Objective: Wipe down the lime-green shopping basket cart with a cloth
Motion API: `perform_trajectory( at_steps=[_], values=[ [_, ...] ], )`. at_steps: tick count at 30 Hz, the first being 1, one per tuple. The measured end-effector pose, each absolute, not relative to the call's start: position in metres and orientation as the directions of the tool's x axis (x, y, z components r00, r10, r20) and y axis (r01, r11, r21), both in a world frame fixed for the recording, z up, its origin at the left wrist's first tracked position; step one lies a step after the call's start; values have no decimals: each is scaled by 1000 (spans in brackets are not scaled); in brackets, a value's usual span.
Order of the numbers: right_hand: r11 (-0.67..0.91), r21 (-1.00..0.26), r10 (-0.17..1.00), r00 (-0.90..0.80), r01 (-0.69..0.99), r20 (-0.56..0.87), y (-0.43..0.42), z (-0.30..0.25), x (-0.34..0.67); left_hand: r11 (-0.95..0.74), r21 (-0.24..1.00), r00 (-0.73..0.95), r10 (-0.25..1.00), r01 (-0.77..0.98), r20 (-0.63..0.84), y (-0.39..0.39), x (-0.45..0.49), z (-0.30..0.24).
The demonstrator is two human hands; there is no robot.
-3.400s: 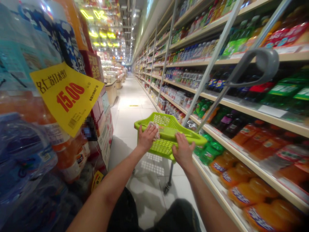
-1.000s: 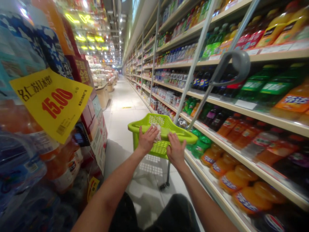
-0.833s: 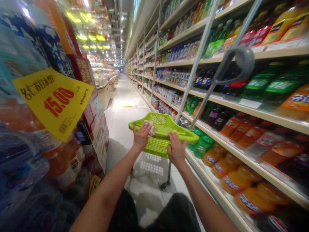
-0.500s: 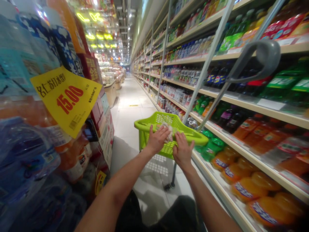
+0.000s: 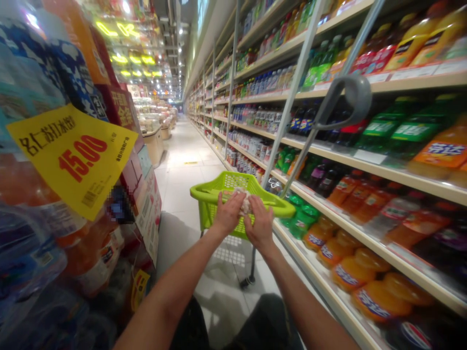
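Observation:
A lime-green shopping basket [image 5: 215, 206] on wheels stands in the aisle in front of me, with a long grey pull handle [image 5: 350, 99] rising to the right. My left hand [image 5: 226, 214] presses a crumpled white cloth [image 5: 243, 204] against the basket's near rim. My right hand [image 5: 260, 223] sits right beside it, fingers curled on the same cloth and rim. Both hands meet at the middle of the near edge.
Shelves of soft-drink bottles [image 5: 365, 194] run along the right side. On the left stand stacked water and drink packs with a yellow 15.00 price sign [image 5: 73, 158]. The tiled aisle floor [image 5: 182, 180] stretches ahead toward distant display counters.
My left hand slid the cloth right along the rim from the left corner toward the middle. My right hand moved left and now touches the cloth beside it.

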State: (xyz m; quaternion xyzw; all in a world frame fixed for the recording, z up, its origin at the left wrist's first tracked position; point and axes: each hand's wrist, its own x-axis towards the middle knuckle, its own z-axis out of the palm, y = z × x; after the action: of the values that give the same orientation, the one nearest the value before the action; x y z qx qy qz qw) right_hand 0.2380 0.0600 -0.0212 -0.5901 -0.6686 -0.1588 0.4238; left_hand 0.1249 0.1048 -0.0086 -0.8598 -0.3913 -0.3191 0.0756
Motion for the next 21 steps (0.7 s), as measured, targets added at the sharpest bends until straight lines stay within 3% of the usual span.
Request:
perform_trajectory(
  at_steps=[4,7,11,21],
  values=[
    [385,-244,671,-88,890,736,68,-4,224,-607,126,446,694,784,566,110,126,-9],
    [341,-239,739,-101,909,666,74,-3,216,-503,143,369,772,852,517,115,103,-5],
    [264,-191,740,-72,945,669,80,-7,209,-521,99,429,784,848,449,119,72,2],
    [262,-116,710,-110,958,695,79,-16,235,-485,120,370,784,866,498,114,73,-3]
  ],
)
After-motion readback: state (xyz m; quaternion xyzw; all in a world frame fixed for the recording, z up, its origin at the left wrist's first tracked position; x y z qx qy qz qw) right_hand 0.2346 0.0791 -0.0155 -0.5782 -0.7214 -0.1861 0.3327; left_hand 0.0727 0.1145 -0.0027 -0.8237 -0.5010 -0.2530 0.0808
